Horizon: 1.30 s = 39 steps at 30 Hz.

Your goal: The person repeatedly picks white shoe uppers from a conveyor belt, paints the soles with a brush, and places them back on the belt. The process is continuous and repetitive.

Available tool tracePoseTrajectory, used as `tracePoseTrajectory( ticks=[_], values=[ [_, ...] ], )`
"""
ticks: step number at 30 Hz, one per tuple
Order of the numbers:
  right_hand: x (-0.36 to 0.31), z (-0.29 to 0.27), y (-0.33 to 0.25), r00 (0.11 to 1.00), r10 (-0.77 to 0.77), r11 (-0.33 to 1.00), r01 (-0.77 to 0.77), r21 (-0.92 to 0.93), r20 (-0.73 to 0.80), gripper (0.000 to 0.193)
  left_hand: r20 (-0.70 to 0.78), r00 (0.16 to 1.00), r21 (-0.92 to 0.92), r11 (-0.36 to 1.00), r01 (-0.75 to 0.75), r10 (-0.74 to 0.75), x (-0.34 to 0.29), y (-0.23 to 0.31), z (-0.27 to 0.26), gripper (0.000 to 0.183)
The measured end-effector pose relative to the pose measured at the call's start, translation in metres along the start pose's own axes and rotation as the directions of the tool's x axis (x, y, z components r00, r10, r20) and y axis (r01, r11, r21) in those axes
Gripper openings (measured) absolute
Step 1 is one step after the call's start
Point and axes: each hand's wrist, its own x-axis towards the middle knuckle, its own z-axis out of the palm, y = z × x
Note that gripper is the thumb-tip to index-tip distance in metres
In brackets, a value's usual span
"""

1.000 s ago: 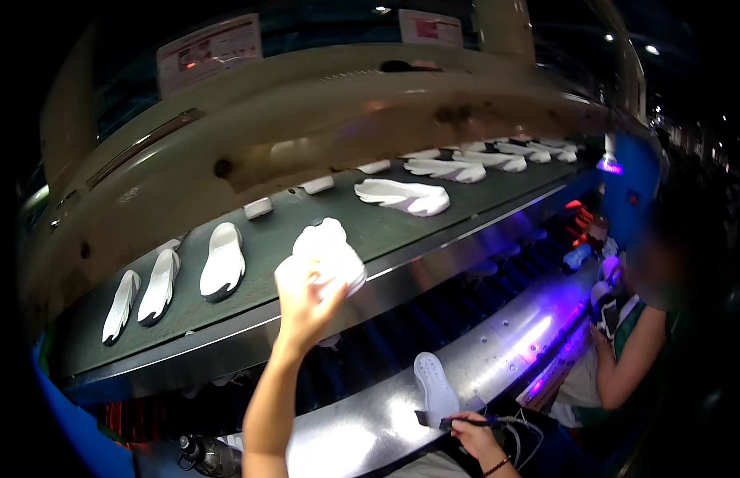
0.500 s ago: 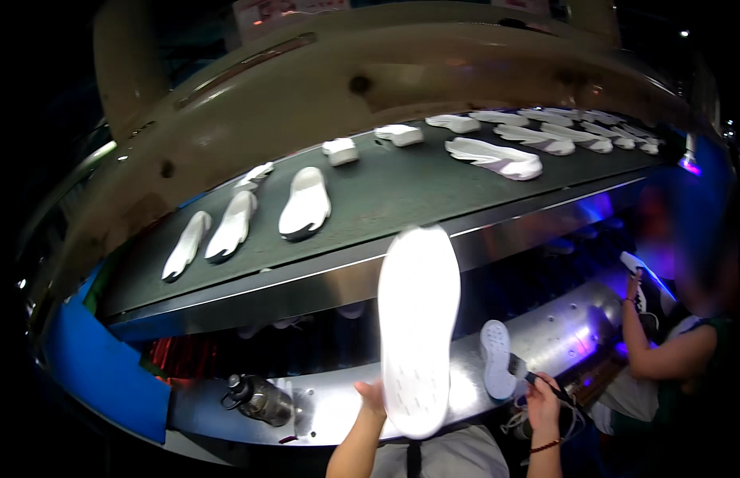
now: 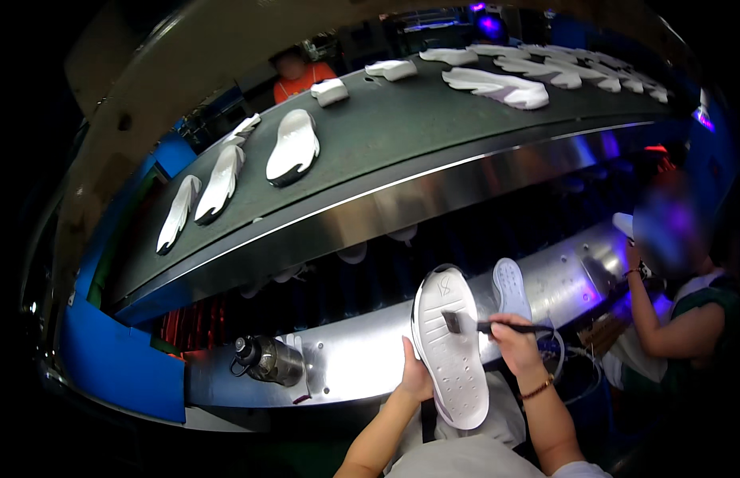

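My left hand (image 3: 416, 373) grips the left edge of a white shoe sole (image 3: 453, 370), tilted up before me. Grooves, small holes and a looped mark show on its upturned face. In my right hand (image 3: 515, 344) is a flat brush (image 3: 469, 324) with a dark handle, fingers closed round it. Its dark bristles lie against the sole's middle, slightly toward the far end. Just beyond the sole, a second pale, shoe-shaped piece (image 3: 511, 287) leans at the metal ledge; its lower part is hidden behind my right hand and the brush.
Several white soles lie on the dark conveyor belt (image 3: 370, 143) above the metal ledge (image 3: 362, 338). A drink bottle (image 3: 268, 360) stands on the ledge at left. To the right a co-worker's arm (image 3: 665, 334) reaches in. Across the belt is a person in orange (image 3: 304, 80).
The sole has come lower and turned, so its grooved face shows instead of a bright blank one. My right hand has brought the brush up and left onto it.
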Motion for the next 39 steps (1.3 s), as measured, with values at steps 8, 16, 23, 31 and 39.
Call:
tracePoseTrajectory(
  ticks=[8, 16, 23, 31, 39],
  values=[
    [0.023, 0.018, -0.014, 0.999, 0.025, 0.999, -0.026, -0.024, -0.030, 0.017, -0.290, 0.949, 0.123, 0.988, -0.090, 0.123, 0.009, -0.015, 0.038, 0.079],
    [0.031, 0.030, -0.028, 0.998, -0.065, 0.964, 0.061, -0.259, -0.008, 0.016, -0.349, 0.928, 0.133, 0.987, -0.090, 0.131, 0.013, -0.018, 0.045, 0.079],
    [0.022, 0.059, -0.022, 0.902, -0.357, 0.562, 0.416, -0.714, 0.244, 0.017, -0.461, 0.881, 0.214, 0.977, -0.008, 0.108, 0.029, -0.023, 0.033, 0.086],
    [-0.052, 0.029, -0.025, 0.875, 0.305, 0.495, 0.191, -0.847, 0.376, 0.019, -0.411, 0.862, 0.336, 0.928, -0.160, 0.298, 0.011, 0.023, 0.028, 0.078],
    [0.004, 0.065, -0.073, 0.970, -0.102, 0.744, 0.223, -0.630, 0.223, 0.014, -0.219, 0.967, 0.200, 0.976, -0.084, 0.128, 0.013, -0.002, 0.066, 0.081]
  ],
)
